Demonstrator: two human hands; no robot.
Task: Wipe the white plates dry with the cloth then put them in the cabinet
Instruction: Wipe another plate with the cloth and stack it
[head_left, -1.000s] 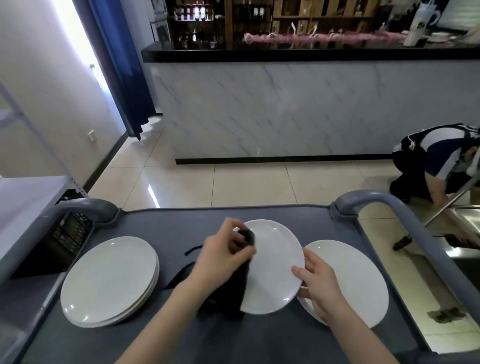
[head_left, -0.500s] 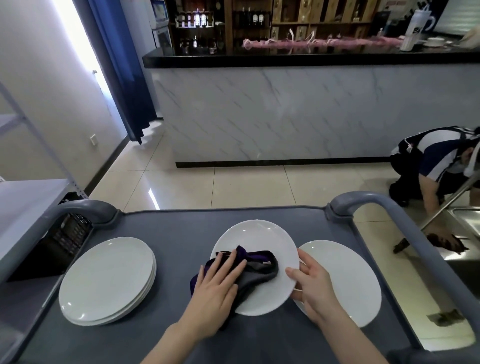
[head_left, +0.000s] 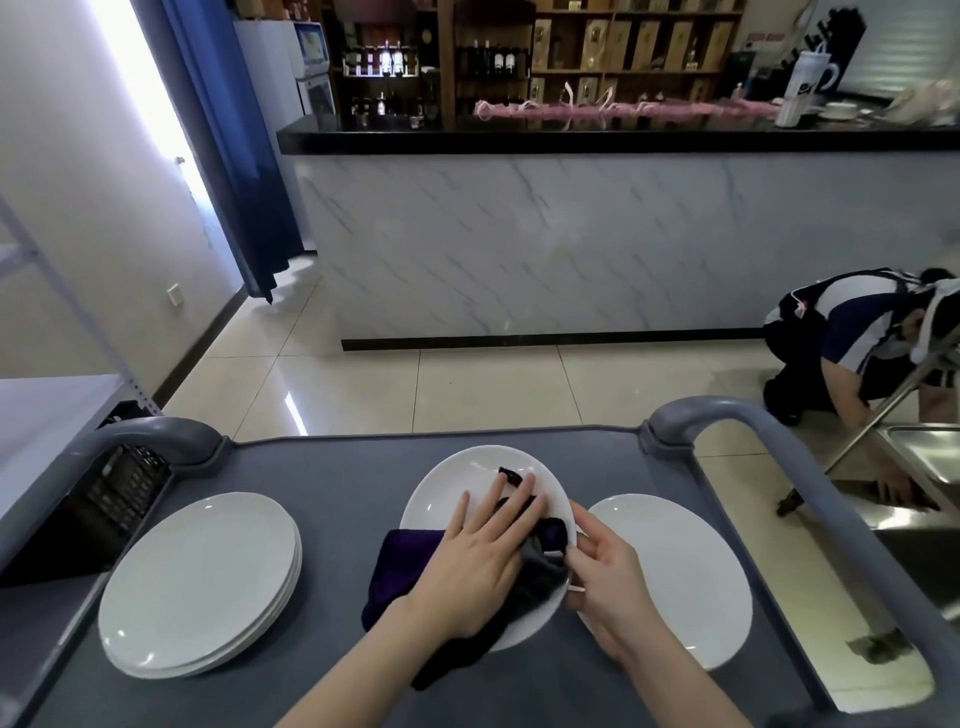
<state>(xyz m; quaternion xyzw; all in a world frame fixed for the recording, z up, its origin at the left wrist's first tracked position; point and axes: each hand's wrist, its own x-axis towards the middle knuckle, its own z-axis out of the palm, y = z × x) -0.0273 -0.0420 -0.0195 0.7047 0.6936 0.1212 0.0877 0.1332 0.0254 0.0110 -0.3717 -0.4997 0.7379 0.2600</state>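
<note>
While right hand (head_left: 605, 582) steadies, left hand (head_left: 483, 556) flat.

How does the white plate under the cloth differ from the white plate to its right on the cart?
The middle white plate is partly covered by the dark purple cloth, pressed by the left hand and gripped at its rim by the right hand. The right white plate lies bare and unheld. Both are round, white and single.

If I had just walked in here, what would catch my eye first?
Probably the left hand pressing a dark cloth flat on the white plate in the middle of the grey cart, while the right hand steadies its rim. A stack of plates sits to the left, a single plate to the right.
</note>
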